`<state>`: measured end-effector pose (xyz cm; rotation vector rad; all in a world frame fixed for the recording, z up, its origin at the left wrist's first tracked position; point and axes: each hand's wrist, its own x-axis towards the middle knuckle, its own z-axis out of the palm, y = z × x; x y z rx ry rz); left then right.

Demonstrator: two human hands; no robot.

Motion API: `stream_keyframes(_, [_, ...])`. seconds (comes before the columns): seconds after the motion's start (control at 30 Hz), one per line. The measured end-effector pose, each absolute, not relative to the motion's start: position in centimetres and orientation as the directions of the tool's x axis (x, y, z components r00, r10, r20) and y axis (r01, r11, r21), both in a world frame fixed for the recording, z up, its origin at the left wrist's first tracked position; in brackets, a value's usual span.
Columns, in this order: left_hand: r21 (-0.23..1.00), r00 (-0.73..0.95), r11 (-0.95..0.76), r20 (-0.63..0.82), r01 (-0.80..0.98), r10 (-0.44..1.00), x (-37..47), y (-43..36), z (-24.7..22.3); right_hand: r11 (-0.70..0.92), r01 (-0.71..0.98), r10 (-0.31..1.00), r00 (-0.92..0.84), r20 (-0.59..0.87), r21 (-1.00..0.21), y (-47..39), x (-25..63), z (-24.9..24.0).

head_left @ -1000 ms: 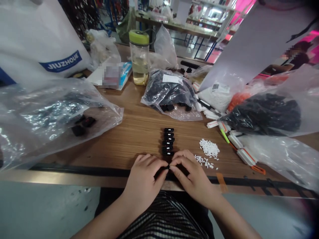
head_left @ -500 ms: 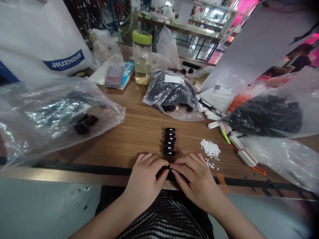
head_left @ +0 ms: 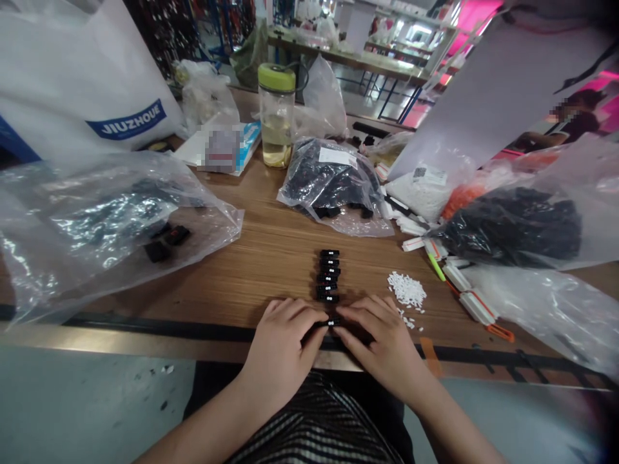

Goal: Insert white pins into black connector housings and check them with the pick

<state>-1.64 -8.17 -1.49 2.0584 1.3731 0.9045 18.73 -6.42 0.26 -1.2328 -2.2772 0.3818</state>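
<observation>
"Block (head_left: 331,323), small and black with two white dots, at the near edge of the desk (head_left: 271,258), between two bare hands. How do we caption the grip?"

"We have the left hand (head_left: 285,337) closed on the block's left end, thumb and forefinger pinching it. At the opposite end, the right hand (head_left: 380,336) curls in, thumb and forefinger slightly parted around the tip; whether they touch it, we cannot tell."

"And just beyond the fingers?"

"We count six matching blocks (head_left: 328,278) in a column leading away from the hands, each with its pair of white dots. To their right we find a heap of white pegs (head_left: 406,289), a few loose ones scattered between it and the right hand."

"Farther out?"

"Past the column we see a clear bag of black parts (head_left: 333,177) bearing a white label, and behind it a green-lidded bottle (head_left: 276,132), partly filled. On the left we note another clear bag (head_left: 109,225) with black pieces inside, backed by a white bag (head_left: 62,71) lettered JIUZHOUE. On the right we have white-and-orange pieces (head_left: 476,307) near a bag of dark parts (head_left: 520,225). In the background at far right, we glimpse another person (head_left: 580,122)."
</observation>
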Motion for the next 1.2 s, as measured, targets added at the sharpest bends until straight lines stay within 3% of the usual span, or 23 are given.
stream_keyframes(0.43, [0.738, 0.171, -0.321, 0.275, 0.594, 0.946, -1.5, -8.3, -1.5, 0.495, 0.688, 0.868, -0.364, 0.337, -0.531, -5.4, 18.0, -0.2])
stream_keyframes(0.7, [0.736, 0.178, -0.340, 0.293, 0.585, 0.940, -1.6, -8.4, -1.7, 0.482, 0.726, 0.873, -0.354, 0.335, -0.490, -4.5, 20.0, 1.9])
stream_keyframes(0.8, [0.736, 0.184, -0.348, 0.297, 0.581, 0.937, -1.6, -8.4, -1.8, 0.458, 0.806, 0.885, -0.371, 0.281, -0.376, -0.2, 21.0, 3.9])
stream_keyframes(0.87, [0.740, 0.178, -0.344, 0.297, 0.578, 0.938, -1.6, -8.4, -1.8, 0.383, 0.908, 0.916, -0.350, 0.196, -0.169, 3.9, 21.2, 4.7])
stream_keyframes(0.93, [0.749, 0.166, -0.334, 0.294, 0.572, 0.941, -1.6, -8.4, -1.8, 0.274, 0.955, 0.958, -0.281, 0.051, 0.113, 7.9, 21.0, 4.8])
stream_keyframes(1.03, [0.760, 0.152, -0.328, 0.295, 0.561, 0.943, -1.6, -8.5, -1.8, 0.238, 0.947, 0.970, -0.245, 0.004, 0.217, 12.3, 20.4, 4.0])
stream_keyframes(1.2, [0.751, 0.156, -0.338, 0.304, 0.567, 0.940, -1.6, -8.5, -1.8, 0.243, 0.928, 0.969, -0.243, -0.036, 0.281, 14.5, 19.6, 2.8])
